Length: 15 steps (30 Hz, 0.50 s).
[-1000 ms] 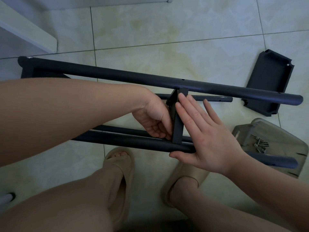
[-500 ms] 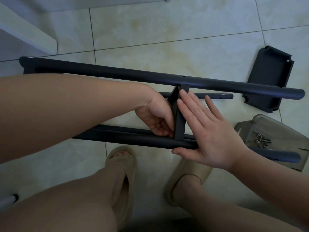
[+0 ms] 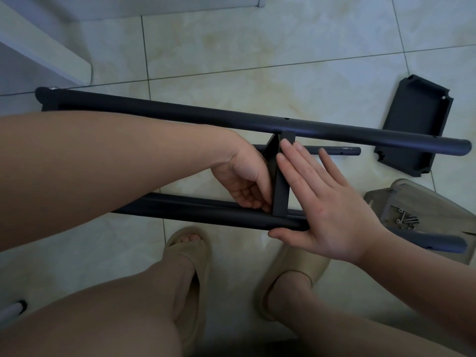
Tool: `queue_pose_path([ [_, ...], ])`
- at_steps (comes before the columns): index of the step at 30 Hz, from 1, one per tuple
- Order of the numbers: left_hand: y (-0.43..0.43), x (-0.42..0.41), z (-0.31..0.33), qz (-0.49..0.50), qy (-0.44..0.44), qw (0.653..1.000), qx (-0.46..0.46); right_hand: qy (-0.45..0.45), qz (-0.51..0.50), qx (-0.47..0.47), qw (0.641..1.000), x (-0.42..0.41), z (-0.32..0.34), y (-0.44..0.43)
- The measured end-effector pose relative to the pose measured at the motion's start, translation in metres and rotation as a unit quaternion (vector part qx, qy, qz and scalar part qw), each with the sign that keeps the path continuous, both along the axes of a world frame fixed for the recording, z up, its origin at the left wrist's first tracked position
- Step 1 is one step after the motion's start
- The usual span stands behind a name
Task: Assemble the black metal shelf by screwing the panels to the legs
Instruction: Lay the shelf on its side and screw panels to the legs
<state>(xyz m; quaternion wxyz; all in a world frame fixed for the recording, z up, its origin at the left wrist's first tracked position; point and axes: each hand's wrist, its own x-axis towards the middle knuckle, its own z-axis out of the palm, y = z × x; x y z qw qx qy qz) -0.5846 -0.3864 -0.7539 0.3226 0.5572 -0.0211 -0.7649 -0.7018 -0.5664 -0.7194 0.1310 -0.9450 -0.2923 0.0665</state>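
Two long black tube legs lie across the tiled floor, the far leg (image 3: 180, 114) and the near leg (image 3: 195, 211). A black shelf panel (image 3: 282, 186) stands on edge between them. My left hand (image 3: 244, 184) is on the panel's left side with its fingers curled at the joint with the near leg; what the fingertips hold is hidden. Pressed flat against the panel's right face is my right hand (image 3: 324, 204), fingers straight, thumb along the near leg. A third, thinner black tube (image 3: 340, 151) lies behind the panel.
A spare black panel (image 3: 414, 130) lies at the right. Several silver screws (image 3: 407, 220) sit on a grey cardboard-like tray (image 3: 438, 202) at the right. My sandalled feet (image 3: 188, 256) are below the legs. A white furniture edge (image 3: 46, 52) is at top left.
Both hands stay on the panel, with the left fingers shifting slightly at the lower joint. The view has drifted a little; nothing was picked up or let go.
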Motion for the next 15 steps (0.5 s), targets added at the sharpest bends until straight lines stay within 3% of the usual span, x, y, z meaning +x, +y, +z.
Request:
queue_pose_path([
  [15, 0.0001, 0.0023, 0.0026, -0.001, 0.006, 1.0, -0.002, -0.002, 0.0, -0.002, 1.0, 0.0003, 0.0005, 0.0003],
])
